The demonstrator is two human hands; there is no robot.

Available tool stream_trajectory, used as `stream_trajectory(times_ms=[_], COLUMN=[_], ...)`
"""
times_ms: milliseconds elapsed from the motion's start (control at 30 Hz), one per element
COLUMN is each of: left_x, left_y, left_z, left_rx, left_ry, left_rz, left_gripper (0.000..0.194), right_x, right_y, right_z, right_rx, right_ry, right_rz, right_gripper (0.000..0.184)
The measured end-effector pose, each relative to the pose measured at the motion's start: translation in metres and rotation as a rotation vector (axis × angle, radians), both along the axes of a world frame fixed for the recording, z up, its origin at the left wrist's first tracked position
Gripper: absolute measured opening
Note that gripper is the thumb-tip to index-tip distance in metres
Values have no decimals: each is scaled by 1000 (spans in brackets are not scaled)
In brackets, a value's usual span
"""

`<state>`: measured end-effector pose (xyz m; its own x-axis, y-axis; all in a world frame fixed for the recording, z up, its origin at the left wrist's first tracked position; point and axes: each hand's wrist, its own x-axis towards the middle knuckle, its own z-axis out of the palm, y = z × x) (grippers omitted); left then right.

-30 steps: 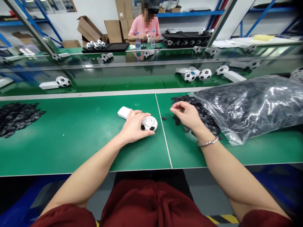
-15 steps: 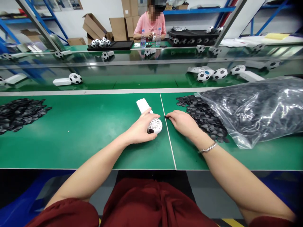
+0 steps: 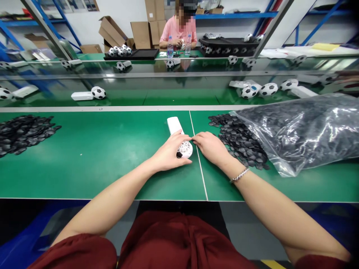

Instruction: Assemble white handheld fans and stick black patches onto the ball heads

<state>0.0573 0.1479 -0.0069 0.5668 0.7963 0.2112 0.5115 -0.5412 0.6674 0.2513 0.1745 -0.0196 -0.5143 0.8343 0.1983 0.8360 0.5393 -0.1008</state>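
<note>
A small white hand-held fan (image 3: 179,136) with a football-patterned head lies on the green table (image 3: 98,164), its handle pointing away from me. My left hand (image 3: 169,153) grips the round head from the left. My right hand (image 3: 211,147) rests just right of the head, fingertips touching it, pinched as if on a small black piece that I cannot make out. A heap of black hexagon pieces (image 3: 238,136) lies just right of my right hand, spilling from a clear plastic bag (image 3: 303,127).
Another heap of black pieces (image 3: 22,132) lies at the far left. Finished football fans (image 3: 89,94) ride a conveyor behind the table. A person in a pink shirt (image 3: 179,31) works at a far bench with trays and cardboard boxes.
My right hand came from the black heap to the fan's head. My left hand turned the fan so its handle points away from me.
</note>
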Motion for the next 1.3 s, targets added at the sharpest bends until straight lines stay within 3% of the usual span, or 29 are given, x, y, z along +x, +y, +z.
stream_trajectory(times_ms=[300, 467, 633, 1000, 1200, 1300], left_x=[0, 0, 0, 0, 0, 0], left_y=[-2, -1, -1, -1, -1, -1], left_z=[1, 1, -2, -3, -3, -2], left_rx=[8, 31, 55, 69, 73, 62], left_ry=[2, 0, 5, 4, -6, -3], left_rz=[7, 12, 23, 42, 24, 31], left_gripper=[56, 56, 57, 55, 55, 55], right_x=[12, 15, 10, 9, 9, 11], right_y=[-4, -5, -12, -20, -21, -20], right_z=[0, 7, 17, 22, 23, 24], right_rx=[18, -2, -237, -563, -542, -524], right_ry=[87, 492, 820, 821, 754, 781], right_rz=[-91, 15, 127, 211, 276, 227], right_gripper=[32, 13, 9, 23, 19, 18])
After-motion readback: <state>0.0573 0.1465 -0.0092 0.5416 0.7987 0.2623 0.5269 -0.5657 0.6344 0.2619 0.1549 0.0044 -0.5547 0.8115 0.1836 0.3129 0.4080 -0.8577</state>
